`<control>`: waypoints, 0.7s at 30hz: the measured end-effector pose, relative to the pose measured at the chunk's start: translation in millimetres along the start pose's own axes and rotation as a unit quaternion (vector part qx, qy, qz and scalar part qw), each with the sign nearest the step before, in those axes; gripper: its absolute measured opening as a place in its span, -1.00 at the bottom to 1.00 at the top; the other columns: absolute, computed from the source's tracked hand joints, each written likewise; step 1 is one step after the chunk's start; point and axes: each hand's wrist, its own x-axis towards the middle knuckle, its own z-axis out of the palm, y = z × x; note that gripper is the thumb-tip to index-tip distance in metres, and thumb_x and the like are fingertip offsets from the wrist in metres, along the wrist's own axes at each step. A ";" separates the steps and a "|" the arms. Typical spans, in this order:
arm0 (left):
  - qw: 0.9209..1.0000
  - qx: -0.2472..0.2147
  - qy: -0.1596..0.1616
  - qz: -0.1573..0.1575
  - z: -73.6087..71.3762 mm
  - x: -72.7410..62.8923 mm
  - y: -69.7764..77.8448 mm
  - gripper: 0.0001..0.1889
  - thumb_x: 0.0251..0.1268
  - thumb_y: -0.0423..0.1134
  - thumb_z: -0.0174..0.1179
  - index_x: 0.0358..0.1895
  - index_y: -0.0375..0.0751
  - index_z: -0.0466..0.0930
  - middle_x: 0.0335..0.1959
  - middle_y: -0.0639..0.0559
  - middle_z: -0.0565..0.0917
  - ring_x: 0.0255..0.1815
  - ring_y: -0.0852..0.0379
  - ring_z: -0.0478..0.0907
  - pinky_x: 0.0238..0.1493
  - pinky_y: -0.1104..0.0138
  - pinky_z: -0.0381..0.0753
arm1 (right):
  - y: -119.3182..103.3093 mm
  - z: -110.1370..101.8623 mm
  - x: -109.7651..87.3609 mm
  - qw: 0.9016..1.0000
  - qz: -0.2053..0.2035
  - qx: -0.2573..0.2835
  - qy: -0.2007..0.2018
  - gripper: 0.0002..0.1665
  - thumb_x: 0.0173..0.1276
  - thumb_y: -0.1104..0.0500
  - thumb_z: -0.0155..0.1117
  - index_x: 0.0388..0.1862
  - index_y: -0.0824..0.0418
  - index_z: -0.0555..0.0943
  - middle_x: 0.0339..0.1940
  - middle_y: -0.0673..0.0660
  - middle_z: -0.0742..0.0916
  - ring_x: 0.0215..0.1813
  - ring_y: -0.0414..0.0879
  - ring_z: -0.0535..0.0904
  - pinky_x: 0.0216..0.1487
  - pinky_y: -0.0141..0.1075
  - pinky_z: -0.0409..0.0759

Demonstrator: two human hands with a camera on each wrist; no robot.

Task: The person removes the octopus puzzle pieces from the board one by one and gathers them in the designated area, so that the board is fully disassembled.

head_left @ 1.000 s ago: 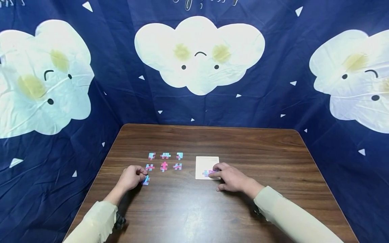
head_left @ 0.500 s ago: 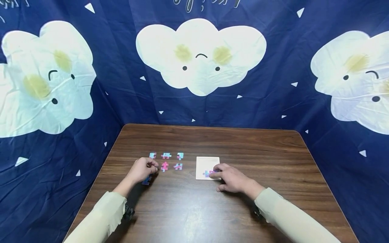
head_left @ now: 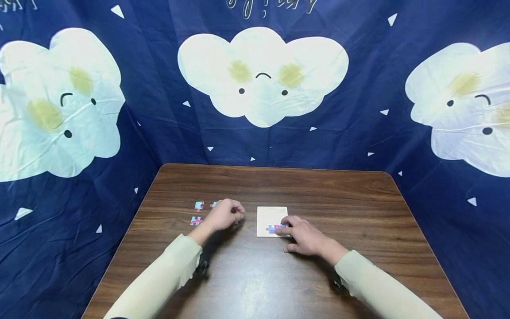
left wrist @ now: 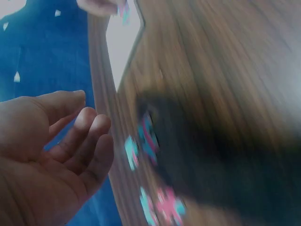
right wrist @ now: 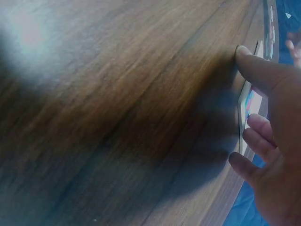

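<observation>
My left hand (head_left: 224, 215) hovers over the loose jigsaw pieces left of the white square puzzle tray (head_left: 272, 213). Its fingers are loosely bent. In the left wrist view nothing shows between the thumb and fingertips of that hand (left wrist: 61, 141). Beneath it lie pink-and-blue pieces, one shaded jigsaw piece (left wrist: 148, 137) among them. My right hand (head_left: 307, 237) rests at the tray's near right corner, fingertips on the jigsaw pieces (head_left: 272, 228) laid along the tray's near edge. In the right wrist view this hand (right wrist: 277, 127) has its thumb spread from the fingers.
More loose pieces lie on the brown wooden table (head_left: 318, 190): a corner piece (head_left: 198, 205) and a piece (head_left: 195, 220) below it. My left hand and forearm hide others. A dark blue cloth (head_left: 255, 146) with white clouds hangs behind the table.
My left hand has moved right across the loose pieces, from beside the nearest left piece to the right end of the rows. My right hand stays in place on the tray.
</observation>
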 end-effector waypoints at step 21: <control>0.989 0.108 -0.084 0.063 64.5 48.0 45.4 -0.83 0.11 -0.33 0.42 -0.20 -0.11 0.81 -0.44 0.20 0.74 -0.35 0.27 0.61 -0.13 0.30 0.63 | 4.5 -0.7 -9.6 1.000 0.012 -0.010 0.006 -0.25 0.23 -0.15 0.53 0.37 0.05 0.60 0.33 0.20 0.56 0.36 0.11 0.48 0.35 0.05 0.48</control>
